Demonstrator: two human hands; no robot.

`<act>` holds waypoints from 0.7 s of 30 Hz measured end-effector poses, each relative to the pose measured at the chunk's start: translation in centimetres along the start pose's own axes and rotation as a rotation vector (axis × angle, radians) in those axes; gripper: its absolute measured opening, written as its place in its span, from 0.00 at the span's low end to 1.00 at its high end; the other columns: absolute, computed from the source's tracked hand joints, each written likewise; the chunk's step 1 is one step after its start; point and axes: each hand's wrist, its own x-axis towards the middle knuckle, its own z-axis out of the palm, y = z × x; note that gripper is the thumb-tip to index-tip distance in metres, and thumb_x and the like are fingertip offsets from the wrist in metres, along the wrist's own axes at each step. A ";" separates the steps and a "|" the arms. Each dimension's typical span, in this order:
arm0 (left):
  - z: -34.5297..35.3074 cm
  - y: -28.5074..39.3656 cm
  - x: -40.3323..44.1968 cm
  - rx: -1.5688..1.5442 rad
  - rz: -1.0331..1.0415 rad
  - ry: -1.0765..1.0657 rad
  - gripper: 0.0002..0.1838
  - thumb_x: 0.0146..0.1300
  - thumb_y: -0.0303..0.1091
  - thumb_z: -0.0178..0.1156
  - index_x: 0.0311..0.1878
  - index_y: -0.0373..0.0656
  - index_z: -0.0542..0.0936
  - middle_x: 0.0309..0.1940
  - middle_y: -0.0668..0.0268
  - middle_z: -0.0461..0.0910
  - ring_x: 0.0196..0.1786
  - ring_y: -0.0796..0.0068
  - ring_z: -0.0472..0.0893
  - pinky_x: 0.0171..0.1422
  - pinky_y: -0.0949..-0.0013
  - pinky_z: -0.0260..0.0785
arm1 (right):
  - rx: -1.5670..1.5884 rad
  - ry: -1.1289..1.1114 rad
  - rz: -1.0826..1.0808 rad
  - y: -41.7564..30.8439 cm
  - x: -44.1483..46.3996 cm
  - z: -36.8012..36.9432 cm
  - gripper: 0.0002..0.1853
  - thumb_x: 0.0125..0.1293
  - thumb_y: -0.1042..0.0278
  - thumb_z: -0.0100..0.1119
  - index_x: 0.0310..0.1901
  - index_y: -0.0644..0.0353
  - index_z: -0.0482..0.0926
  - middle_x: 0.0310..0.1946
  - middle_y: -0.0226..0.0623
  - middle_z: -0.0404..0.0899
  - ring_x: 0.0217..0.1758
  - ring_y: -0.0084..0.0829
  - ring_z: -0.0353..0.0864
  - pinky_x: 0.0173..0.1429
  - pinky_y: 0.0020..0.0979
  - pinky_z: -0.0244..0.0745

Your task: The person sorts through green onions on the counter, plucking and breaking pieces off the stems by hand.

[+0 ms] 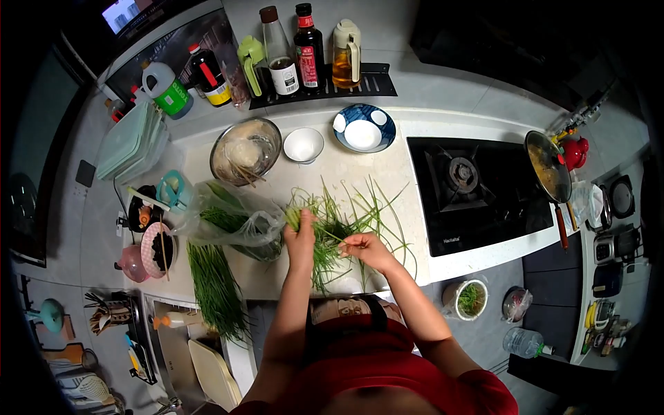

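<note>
My left hand (301,238) is closed around the pale ends of a small bunch of chives (294,220), over the counter's front half. To its right, my right hand (370,250) pinches a thin chive stalk (332,236) between thumb and fingers. Loose chives (379,211) lie scattered on the counter beneath and beyond both hands. Just left of my left hand is a clear plastic bag (238,214) with more green stalks inside. A thick bundle of chives (213,287) hangs over the counter's front edge near the sink.
Behind the hands stand a steel bowl (235,162) with chopsticks, a white bowl (303,146) and a blue patterned bowl (377,124). A gas stove (484,228) with a pan (550,169) is at right. A bin (453,296) with green scraps stands on the floor.
</note>
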 end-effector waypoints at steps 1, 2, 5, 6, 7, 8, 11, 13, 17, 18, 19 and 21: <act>-0.7 -0.4 0.4 -0.054 0.033 0.014 0.18 0.63 0.47 0.49 0.26 0.42 0.70 0.16 0.74 0.65 0.14 0.87 0.53 0.17 0.77 0.44 | -0.100 0.055 0.005 2.2 0.6 -0.8 0.07 0.56 0.79 0.53 0.37 0.68 0.75 0.33 0.38 0.78 0.35 0.26 0.78 0.41 0.24 0.71; -0.7 0.9 0.0 -0.056 0.095 0.025 0.20 0.64 0.49 0.46 0.26 0.42 0.69 0.21 0.71 0.69 0.16 0.86 0.57 0.19 0.76 0.51 | -0.200 0.108 0.011 4.8 1.4 -2.0 0.08 0.55 0.77 0.54 0.37 0.67 0.76 0.32 0.39 0.79 0.34 0.28 0.78 0.41 0.24 0.71; -2.7 0.4 0.8 -0.081 0.129 0.107 0.16 0.65 0.46 0.44 0.29 0.43 0.67 0.22 0.70 0.73 0.18 0.87 0.60 0.21 0.79 0.53 | -0.843 0.311 0.068 4.0 1.3 -2.6 0.11 0.50 0.68 0.57 0.37 0.58 0.78 0.33 0.42 0.79 0.34 0.38 0.78 0.40 0.30 0.72; -3.0 0.9 0.6 -0.052 0.147 0.138 0.17 0.66 0.46 0.42 0.28 0.43 0.66 0.20 0.71 0.70 0.20 0.84 0.62 0.27 0.76 0.58 | -0.952 0.394 -0.007 4.9 1.6 -3.0 0.10 0.50 0.67 0.57 0.36 0.56 0.79 0.33 0.42 0.79 0.34 0.39 0.78 0.39 0.32 0.72; -3.3 0.9 0.7 -0.062 0.159 0.136 0.17 0.66 0.46 0.42 0.28 0.43 0.65 0.19 0.71 0.67 0.20 0.83 0.61 0.28 0.74 0.60 | -1.059 0.477 -0.086 6.0 2.2 -3.3 0.10 0.49 0.67 0.56 0.35 0.55 0.79 0.32 0.41 0.79 0.33 0.40 0.78 0.38 0.33 0.72; -3.7 0.8 0.7 -0.073 0.171 0.134 0.17 0.66 0.46 0.42 0.27 0.44 0.64 0.18 0.71 0.65 0.20 0.82 0.61 0.29 0.72 0.61 | -0.949 0.549 -0.129 7.4 3.5 -3.5 0.08 0.49 0.68 0.55 0.32 0.54 0.80 0.29 0.40 0.79 0.34 0.40 0.78 0.38 0.36 0.72; -4.8 0.3 0.5 -0.092 0.150 0.113 0.17 0.66 0.44 0.44 0.24 0.45 0.61 0.15 0.73 0.56 0.19 0.80 0.59 0.32 0.67 0.64 | -0.835 0.559 -0.039 5.9 6.4 -2.5 0.09 0.53 0.62 0.54 0.33 0.57 0.78 0.29 0.41 0.79 0.31 0.40 0.78 0.36 0.36 0.71; -5.1 0.8 -0.1 -0.052 0.168 0.086 0.17 0.65 0.43 0.45 0.23 0.45 0.60 0.15 0.73 0.56 0.19 0.80 0.58 0.31 0.67 0.63 | -0.931 0.577 0.041 5.5 8.8 -1.9 0.10 0.53 0.58 0.55 0.31 0.55 0.78 0.29 0.40 0.79 0.33 0.41 0.77 0.37 0.38 0.71; -6.0 1.4 -0.9 0.005 0.027 0.074 0.16 0.63 0.44 0.50 0.23 0.45 0.65 0.15 0.75 0.56 0.18 0.83 0.58 0.25 0.71 0.57 | -1.219 0.618 0.069 6.1 12.8 -1.0 0.11 0.52 0.57 0.55 0.31 0.53 0.79 0.28 0.38 0.78 0.36 0.41 0.76 0.39 0.39 0.70; -6.3 1.3 -1.1 0.006 0.022 0.082 0.13 0.60 0.42 0.54 0.25 0.44 0.70 0.16 0.76 0.60 0.19 0.84 0.60 0.24 0.72 0.54 | -1.268 0.627 0.035 5.9 13.2 -0.9 0.11 0.52 0.56 0.54 0.31 0.53 0.79 0.27 0.39 0.78 0.36 0.41 0.76 0.39 0.39 0.71; -6.4 1.2 -1.0 0.029 0.035 0.079 0.13 0.59 0.41 0.56 0.26 0.43 0.71 0.17 0.76 0.61 0.20 0.85 0.60 0.24 0.72 0.54 | -1.317 0.637 0.004 5.7 13.5 -0.8 0.12 0.52 0.55 0.53 0.31 0.53 0.79 0.26 0.39 0.78 0.36 0.42 0.76 0.39 0.39 0.71; -6.6 1.2 -0.9 0.076 0.059 0.073 0.11 0.58 0.38 0.58 0.27 0.41 0.72 0.17 0.77 0.64 0.20 0.85 0.61 0.24 0.72 0.54 | -1.142 0.649 -0.014 5.1 13.7 -0.6 0.09 0.51 0.60 0.55 0.31 0.55 0.78 0.27 0.39 0.78 0.35 0.41 0.76 0.39 0.36 0.70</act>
